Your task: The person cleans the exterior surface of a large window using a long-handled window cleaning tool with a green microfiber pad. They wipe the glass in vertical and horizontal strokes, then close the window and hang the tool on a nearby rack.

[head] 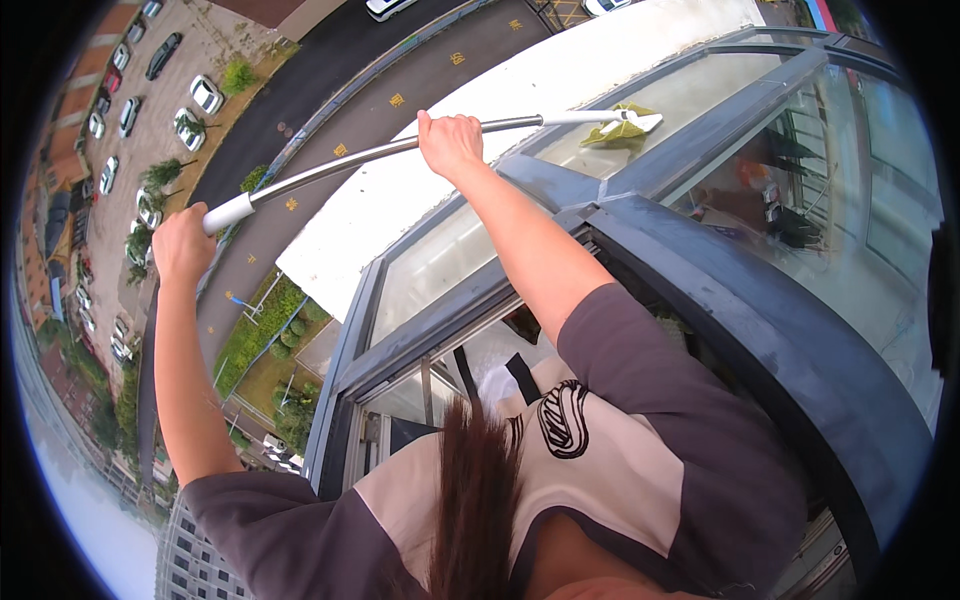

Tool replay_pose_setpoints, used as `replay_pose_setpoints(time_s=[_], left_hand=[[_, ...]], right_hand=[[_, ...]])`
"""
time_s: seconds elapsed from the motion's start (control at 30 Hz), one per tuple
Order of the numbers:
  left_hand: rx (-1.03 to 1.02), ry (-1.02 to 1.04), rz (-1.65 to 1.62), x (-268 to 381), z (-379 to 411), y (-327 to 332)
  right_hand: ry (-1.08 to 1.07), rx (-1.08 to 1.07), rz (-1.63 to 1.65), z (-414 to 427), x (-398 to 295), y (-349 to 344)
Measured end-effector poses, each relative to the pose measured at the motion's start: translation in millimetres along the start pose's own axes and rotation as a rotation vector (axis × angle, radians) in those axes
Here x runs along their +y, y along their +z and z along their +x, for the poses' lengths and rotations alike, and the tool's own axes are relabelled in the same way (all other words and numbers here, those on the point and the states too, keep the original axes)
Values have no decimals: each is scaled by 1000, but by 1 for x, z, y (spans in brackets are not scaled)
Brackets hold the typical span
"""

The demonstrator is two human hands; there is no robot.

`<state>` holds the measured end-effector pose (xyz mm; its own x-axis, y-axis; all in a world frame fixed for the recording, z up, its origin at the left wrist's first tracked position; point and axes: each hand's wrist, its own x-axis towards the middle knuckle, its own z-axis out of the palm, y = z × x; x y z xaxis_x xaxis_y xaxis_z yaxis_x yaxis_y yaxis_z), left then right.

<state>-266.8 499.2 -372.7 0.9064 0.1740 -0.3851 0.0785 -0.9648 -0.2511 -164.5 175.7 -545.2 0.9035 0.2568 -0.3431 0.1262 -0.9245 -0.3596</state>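
Both my hands are on a long mop pole [337, 166] with a metal shaft and white plastic ends, held outside an open window. My left hand [184, 241] is wrapped around the white grip at the pole's near end. Farther along, my right hand [452, 145] grips the metal shaft. At the far end, a flat white mop head [643, 122] carries a yellow-green cloth pad [616, 133]. The pad lies against an outer glass pane [679, 97] below the grey frame. Its underside is hidden.
I lean out through a window opening with a grey metal frame [442, 319]. A white ledge [487, 97] runs along the facade below. Far beneath lie a road [322, 180] with yellow markings and a lot with parked cars [206, 94]. A large pane [810, 172] stands to the right.
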Motion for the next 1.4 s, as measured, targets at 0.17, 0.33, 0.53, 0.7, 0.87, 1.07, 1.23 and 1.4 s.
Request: replay_pose_setpoints(time_s=[0.17,0.33,0.53,0.7,0.87,1.07,1.23,1.4], left_hand=[[11,-28,-46,33,9,34],[146,-265,221,-120,-33,39],[264,-234,225,-98,5,37],[317,-238,69,14,41,66],[232,-269,134,-98,7,71],[258,-209,178,-36,19,51],[470,-138,36,124,43,59],[261,-145,119,20,21,84]], right_hand=[[59,147,-78,8,28,-1],[-90,124,287,-48,-115,40],[-127,242,335,-27,-88,37],[-6,200,72,18,-1,13],[-93,153,255,-23,-87,50],[-73,-56,299,7,-36,74],[128,-189,56,70,105,71],[44,-305,113,33,8,127]])
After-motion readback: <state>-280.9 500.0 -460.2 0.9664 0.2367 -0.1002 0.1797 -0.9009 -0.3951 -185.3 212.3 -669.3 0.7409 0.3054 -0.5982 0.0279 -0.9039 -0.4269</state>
